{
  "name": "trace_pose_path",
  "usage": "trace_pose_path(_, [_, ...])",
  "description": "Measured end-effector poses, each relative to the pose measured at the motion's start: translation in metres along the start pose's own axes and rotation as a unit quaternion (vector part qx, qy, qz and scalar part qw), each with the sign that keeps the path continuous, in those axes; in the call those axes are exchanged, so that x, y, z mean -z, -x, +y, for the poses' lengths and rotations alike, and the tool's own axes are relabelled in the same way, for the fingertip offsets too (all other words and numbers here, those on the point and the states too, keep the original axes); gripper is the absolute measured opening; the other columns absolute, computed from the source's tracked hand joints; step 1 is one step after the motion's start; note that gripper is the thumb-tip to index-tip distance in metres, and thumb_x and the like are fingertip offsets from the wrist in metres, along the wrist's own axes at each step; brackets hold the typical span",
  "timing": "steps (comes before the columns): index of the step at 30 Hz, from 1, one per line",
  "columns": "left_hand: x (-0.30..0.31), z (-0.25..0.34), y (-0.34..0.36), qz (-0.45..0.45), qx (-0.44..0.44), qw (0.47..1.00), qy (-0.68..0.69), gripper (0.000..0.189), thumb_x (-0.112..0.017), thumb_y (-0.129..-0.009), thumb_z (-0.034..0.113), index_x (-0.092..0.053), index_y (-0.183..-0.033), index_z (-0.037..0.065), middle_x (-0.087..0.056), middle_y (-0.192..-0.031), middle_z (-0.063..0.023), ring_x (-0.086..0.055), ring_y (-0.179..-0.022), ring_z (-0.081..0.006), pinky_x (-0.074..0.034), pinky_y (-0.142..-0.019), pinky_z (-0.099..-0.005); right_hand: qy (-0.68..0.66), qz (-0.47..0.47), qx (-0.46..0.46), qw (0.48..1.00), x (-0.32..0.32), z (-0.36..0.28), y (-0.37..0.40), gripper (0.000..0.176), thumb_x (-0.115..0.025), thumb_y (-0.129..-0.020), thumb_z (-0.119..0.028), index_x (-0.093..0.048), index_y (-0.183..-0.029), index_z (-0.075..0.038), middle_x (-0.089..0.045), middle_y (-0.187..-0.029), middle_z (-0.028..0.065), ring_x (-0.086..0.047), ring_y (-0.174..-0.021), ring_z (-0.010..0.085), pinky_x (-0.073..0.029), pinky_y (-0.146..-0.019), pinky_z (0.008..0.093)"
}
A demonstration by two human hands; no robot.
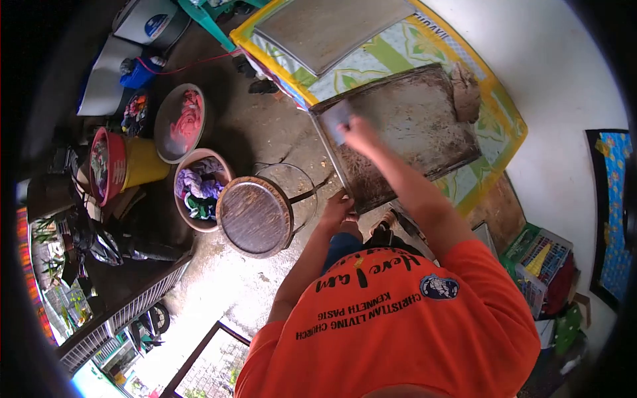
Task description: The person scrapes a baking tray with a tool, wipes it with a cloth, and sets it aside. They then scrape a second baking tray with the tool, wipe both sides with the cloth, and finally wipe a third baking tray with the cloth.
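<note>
A rust-stained metal baking tray [415, 109] lies on a cloth-covered table. My right hand [361, 136] reaches across to its left end, fingers closed on a flat grey piece [334, 121] pressed against the tray's surface. That piece is blurred, so whether it is a scraper or a sheet cannot be told. Down at the tray's near left corner, my left hand [339, 208] grips the rim. A crumpled brown piece [466, 93], like paper or cloth, rests on the tray's far right end.
Another flat tray [332, 30] sits farther back on the patterned tablecloth [388, 50]. Left of me stands a round wooden stool [255, 217]. Beyond it are a basin of clothes [201, 186], a grey basin [162, 126] and a yellow bucket [147, 160]. Crates [541, 265] stand at right.
</note>
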State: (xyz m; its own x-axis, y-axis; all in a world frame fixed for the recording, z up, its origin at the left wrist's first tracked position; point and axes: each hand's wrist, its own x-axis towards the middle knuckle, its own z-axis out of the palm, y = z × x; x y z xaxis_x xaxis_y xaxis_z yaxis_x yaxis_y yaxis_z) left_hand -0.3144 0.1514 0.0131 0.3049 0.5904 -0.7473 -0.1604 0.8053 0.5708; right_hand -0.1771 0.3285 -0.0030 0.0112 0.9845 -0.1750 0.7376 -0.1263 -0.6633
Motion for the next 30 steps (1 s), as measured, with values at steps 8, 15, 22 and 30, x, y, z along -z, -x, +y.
trace_pose_path(8, [0.014,-0.012,-0.017,-0.035,0.006,0.999,-0.017,0.043,-0.054,-0.088,0.012,-0.043,-0.129,0.004,-0.059,-0.088,-0.0083,-0.061,-0.071,-0.0182,-0.053,-0.056,-0.0308,-0.120,0.132,-0.150,0.972,0.070,0.102,0.002,0.037,-0.059,-0.086,-0.034,-0.063,-0.088,0.003,-0.063,-0.069,0.0136,-0.063,-0.070,0.0244,-0.049,-0.062,0.0367])
trace_pose_path(15, [0.023,-0.020,-0.029,-0.038,0.009,0.997,-0.069,0.035,-0.053,-0.089,0.011,-0.047,-0.123,0.002,-0.060,-0.086,-0.0064,-0.061,-0.070,-0.0166,-0.053,-0.056,-0.0299,0.079,0.217,-0.180,0.956,0.160,0.128,-0.021,0.035,-0.056,-0.081,-0.026,-0.058,-0.103,0.001,-0.061,-0.103,0.0245,-0.059,-0.093,0.0415,-0.046,-0.082,0.0484])
trace_pose_path(22, [0.018,-0.009,-0.021,-0.044,0.002,0.997,-0.062,0.030,-0.055,-0.088,0.011,-0.050,-0.116,0.001,-0.059,-0.081,-0.0061,-0.058,-0.065,-0.0146,-0.054,-0.051,-0.0297,-0.081,0.143,-0.195,0.967,0.143,0.094,-0.028,0.032,-0.055,-0.085,-0.029,-0.060,-0.101,-0.002,-0.061,-0.102,0.0261,-0.059,-0.096,0.0410,-0.045,-0.083,0.0487])
trace_pose_path(30, [0.021,-0.013,-0.023,-0.058,-0.008,0.996,-0.066,0.031,-0.055,-0.089,0.013,-0.049,-0.117,0.001,-0.059,-0.083,-0.0067,-0.058,-0.066,-0.0138,-0.053,-0.052,-0.0282,0.223,0.064,-0.090,0.969,0.127,0.056,-0.071,0.023,-0.048,-0.084,-0.013,-0.067,-0.088,-0.002,-0.067,-0.092,0.0186,-0.065,-0.087,0.0335,-0.052,-0.074,0.0444])
